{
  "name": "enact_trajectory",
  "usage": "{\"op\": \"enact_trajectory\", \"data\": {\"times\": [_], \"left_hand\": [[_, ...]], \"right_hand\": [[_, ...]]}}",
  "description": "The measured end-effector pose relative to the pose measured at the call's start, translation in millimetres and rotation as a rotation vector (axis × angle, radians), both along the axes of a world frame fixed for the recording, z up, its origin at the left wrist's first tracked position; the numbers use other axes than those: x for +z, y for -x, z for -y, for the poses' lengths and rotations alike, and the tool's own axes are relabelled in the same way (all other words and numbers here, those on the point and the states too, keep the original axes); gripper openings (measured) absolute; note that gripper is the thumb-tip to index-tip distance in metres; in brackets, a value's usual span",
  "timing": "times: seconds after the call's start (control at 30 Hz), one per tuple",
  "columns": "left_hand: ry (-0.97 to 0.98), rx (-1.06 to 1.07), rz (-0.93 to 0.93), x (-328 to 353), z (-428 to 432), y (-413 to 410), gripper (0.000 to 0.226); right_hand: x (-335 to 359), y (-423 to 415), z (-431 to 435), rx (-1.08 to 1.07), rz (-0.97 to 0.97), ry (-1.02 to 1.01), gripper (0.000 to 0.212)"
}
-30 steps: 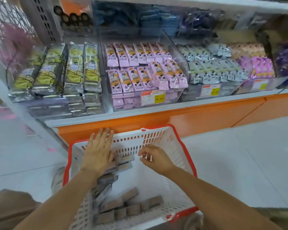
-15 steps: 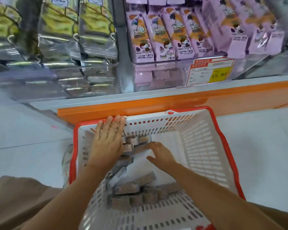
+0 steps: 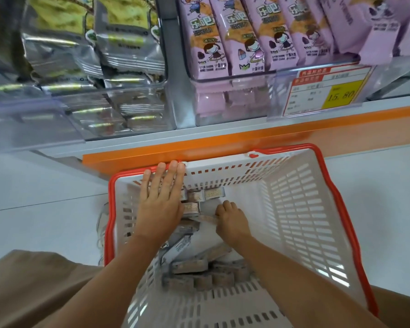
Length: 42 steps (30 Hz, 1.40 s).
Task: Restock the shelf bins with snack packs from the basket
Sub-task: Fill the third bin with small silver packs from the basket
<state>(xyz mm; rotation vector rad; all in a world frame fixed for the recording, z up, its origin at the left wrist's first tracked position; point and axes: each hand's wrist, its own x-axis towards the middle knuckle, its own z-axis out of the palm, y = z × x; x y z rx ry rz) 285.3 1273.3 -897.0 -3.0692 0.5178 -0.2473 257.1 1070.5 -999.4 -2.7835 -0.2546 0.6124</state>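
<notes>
The right grip (image 3: 232,221) has its fingers curled down onto the end of a flat brown-and-white snack pack (image 3: 205,218), pinching it just left of centre frame. Just beside it, the left grip (image 3: 161,204) lies flat with its fingers straight and pressed together, the palm over a row of packs along the left wall and the fingertips at the far rim. Both are inside a white slatted basket (image 3: 294,209) with a red rim, which stands on the pale floor (image 3: 33,185). More snack packs (image 3: 191,266) lie heaped at its near end, between the forearms. Above the basket runs the shelf's orange base (image 3: 199,145). On it stand clear shelf bins (image 3: 234,100), one with pink packs (image 3: 213,43) at upper centre and one with silver-green packs (image 3: 128,41) at upper left. A yellow price tag (image 3: 324,93) reads 15.80.
</notes>
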Motion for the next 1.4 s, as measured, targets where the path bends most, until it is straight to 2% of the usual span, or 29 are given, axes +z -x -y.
{"op": "enact_trajectory", "data": {"times": [0.17, 0.3, 0.5, 0.57, 0.73, 0.87, 0.93, 1.0, 1.1, 1.27, 1.33, 1.4], "left_hand": [[-0.027, 0.030, -0.057, 6, 1, 2, 0.077], [-0.070, 0.049, -0.161, 19, 4, 4, 0.089], [0.002, 0.070, -0.248, 63, 22, 13, 0.077], [0.125, 0.001, -0.313, 82, 38, 17, 0.068], [0.652, -0.065, -0.654, 132, 87, 30, 0.054], [1.007, -0.039, -0.653, 160, 112, 34, 0.013], [1.197, -0.008, -0.663, 175, 120, 34, 0.020], [1.293, 0.009, -0.658, 193, 127, 37, 0.025], [1.322, -0.022, -0.666, 214, 137, 42, 0.024], [1.266, -0.091, -0.585, 236, 157, 42, 0.031], [1.101, -0.136, -0.413, 240, 160, 33, 0.034], [0.866, -0.161, -0.142, 243, 161, 19, 0.038]], "right_hand": [[25, -8, 33, 0.023, 0.009, -0.239, 0.029], [59, -12, 53, -0.210, -0.044, -0.445, 0.025], [130, -21, 74, -0.374, -0.025, -0.688, 0.021], [158, -21, 76, -0.368, -0.005, -0.789, 0.018], [227, -10, 80, -0.379, 0.099, -1.017, 0.020], [275, 4, 87, -0.369, 0.185, -1.151, 0.036], [290, 12, 95, -0.355, 0.223, -1.151, 0.049], [300, 21, 102, -0.297, 0.266, -1.066, 0.054], [309, 32, 111, -0.232, 0.324, -0.953, 0.045], [334, 34, 132, -0.239, 0.486, -0.904, 0.028], [348, 29, 147, -0.282, 0.568, -0.888, 0.028], [362, 22, 164, -0.321, 0.671, -0.878, 0.026]]}}
